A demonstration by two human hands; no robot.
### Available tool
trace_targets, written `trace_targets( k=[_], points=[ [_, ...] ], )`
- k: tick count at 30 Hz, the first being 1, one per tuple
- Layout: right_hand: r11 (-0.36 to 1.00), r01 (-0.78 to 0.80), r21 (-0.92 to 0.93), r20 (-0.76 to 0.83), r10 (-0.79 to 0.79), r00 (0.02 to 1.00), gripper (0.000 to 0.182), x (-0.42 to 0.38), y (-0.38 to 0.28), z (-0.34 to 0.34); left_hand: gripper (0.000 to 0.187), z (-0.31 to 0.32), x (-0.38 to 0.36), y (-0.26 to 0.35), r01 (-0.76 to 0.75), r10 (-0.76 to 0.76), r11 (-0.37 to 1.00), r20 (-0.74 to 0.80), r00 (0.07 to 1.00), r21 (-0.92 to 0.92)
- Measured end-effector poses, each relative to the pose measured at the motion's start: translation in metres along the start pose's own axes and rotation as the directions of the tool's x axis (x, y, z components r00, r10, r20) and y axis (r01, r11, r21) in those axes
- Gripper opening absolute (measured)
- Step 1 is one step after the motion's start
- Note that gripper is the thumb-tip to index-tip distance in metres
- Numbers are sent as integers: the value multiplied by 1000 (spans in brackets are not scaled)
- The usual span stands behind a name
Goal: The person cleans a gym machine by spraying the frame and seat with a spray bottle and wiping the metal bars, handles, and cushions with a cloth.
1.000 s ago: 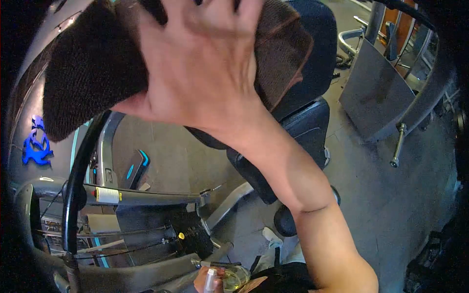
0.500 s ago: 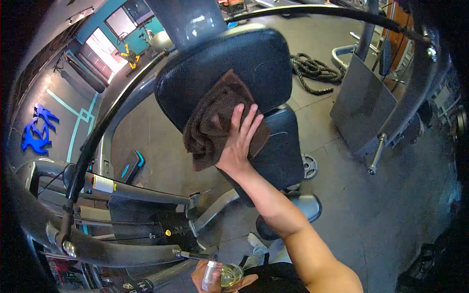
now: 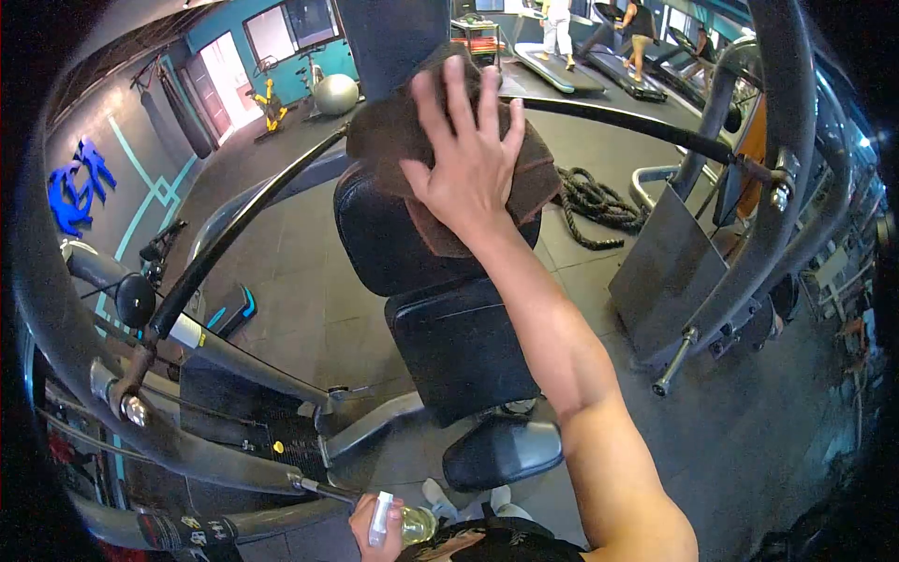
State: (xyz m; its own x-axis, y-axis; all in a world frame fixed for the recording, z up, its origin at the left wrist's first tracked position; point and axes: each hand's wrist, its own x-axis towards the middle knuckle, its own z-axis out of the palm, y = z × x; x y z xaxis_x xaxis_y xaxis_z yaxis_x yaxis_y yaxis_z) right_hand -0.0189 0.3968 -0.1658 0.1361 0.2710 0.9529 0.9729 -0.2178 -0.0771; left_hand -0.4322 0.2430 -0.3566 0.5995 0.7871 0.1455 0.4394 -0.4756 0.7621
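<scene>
My right hand lies with spread fingers on a brown cloth, pressing it against the top of the black backrest. Under the backrest is a second black pad. At the bottom of the view, my left hand is wrapped round a spray bottle with a white top and yellowish liquid.
Curved machine bars arch on both sides, with a handle at the right. A thick rope lies coiled on the floor behind the seat. People stand on treadmills at the back. A small padded seat is low in front.
My right hand and the cloth have moved up the backrest to its top edge, and the fingers are spread wider. The view has tilted up, showing the treadmills. My left hand still holds the bottle.
</scene>
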Motion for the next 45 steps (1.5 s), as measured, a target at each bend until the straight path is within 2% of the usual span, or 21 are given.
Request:
trace_targets(
  k=[2, 4, 7, 10, 12, 13, 14, 15, 18, 21, 22, 24, 28, 29, 32, 33, 34, 38, 41, 42, 45],
  points=[
    [989, 146, 17, 65, -147, 987, 92, -12, 3, -1, 29, 6, 0, 11, -22, 22, 1000, -36, 999, 8],
    [991, 137, 13, 97, -137, 986, 80, -30, 0, -2, 28, 21, -11, -2, -70, 75, 996, -84, 994, 55],
    [991, 108, 82, 45, -112, 993, 78, -63, -9, 0, 28, 26, -32, -4, 41, -41, 998, 3, 999, 55],
    [984, 11, 179, 147, -38, 988, 77, -126, -22, -1, 30, 33, -45, 18, 151, -153, 985, 18, 988, 87],
    [983, -48, 177, 173, 17, 985, 68, -195, -29, 17, 32, 46, -61, 7, 173, -173, 985, -5, 985, -25],
    [961, -156, 229, 253, 96, 963, 66, -226, -33, 24, 32, 45, -62, 17, 210, -210, 977, 3, 978, -42],
    [979, -136, 153, 261, 92, 961, 66, -225, -34, 20, 32, 44, -63, 24, 249, -249, 967, 11, 968, -61],
    [981, -136, 137, 193, 108, 975, 66, -218, -34, 26, 35, 42, -64, 28, 298, -295, 951, 48, 954, -81],
    [986, -153, 63, 38, 151, 988, 66, -160, -28, 24, 37, 35, -62, 39, 195, -195, 981, -6, 981, 5],
    [977, -213, 9, -115, 213, 970, 63, -65, -19, 10, 37, 36, -59, 35, 341, -350, 929, -40, 936, -142],
    [969, -246, -5, -146, 243, 959, 60, -39, -17, 7, 36, 37, -60, 27, 298, -308, 948, -87, 947, -113],
    [943, -326, -73, -74, 321, 944, 50, -3, -16, 2, 34, 42, -57, 0, 200, -207, 978, -185, 961, -55],
    [960, -267, -87, -74, 261, 962, 43, -8, -13, 6, 36, 30, -29, 18, 83, -80, 997, -291, 953, -1],
    [964, -253, -77, -78, 248, 966, 43, -12, -13, 7, 39, 21, -27, 12, 186, -193, 980, -104, 976, -78],
    [975, -217, -48, -96, 211, 973, 45, -26, -11, 8, 36, 11, -20, 21, 147, -147, 989, -117, 982, -5],
    [978, -207, -31, -106, 203, 974, 47, -33, -12, 8, 33, 5, -16, 28, 212, -211, 977, -49, 976, 16],
    [980, -197, -10, -120, 194, 974, 49, -40, -13, 9, 33, 6, -16, 25, 198, -198, 980, -46, 979, -8],
    [988, -143, 54, -79, 147, 986, 50, -114, -15, 22, 30, 12, -31, 1, 165, -166, 985, -22, 986, -47],
    [992, -101, 81, 74, 95, 993, 47, -212, -22, 34, 27, 19, -43, -7, 234, -233, 971, -38, 972, 45],
    [991, -105, 83, 152, 91, 984, 46, -225, -28, 31, 26, 20, -45, -7, 271, -267, 958, -53, 962, 90],
    [978, -199, 59, 267, 177, 947, 45, -230, -35, 30, 25, 10, -40, 3, 224, -224, 974, 17, 974, 31]
  ],
)
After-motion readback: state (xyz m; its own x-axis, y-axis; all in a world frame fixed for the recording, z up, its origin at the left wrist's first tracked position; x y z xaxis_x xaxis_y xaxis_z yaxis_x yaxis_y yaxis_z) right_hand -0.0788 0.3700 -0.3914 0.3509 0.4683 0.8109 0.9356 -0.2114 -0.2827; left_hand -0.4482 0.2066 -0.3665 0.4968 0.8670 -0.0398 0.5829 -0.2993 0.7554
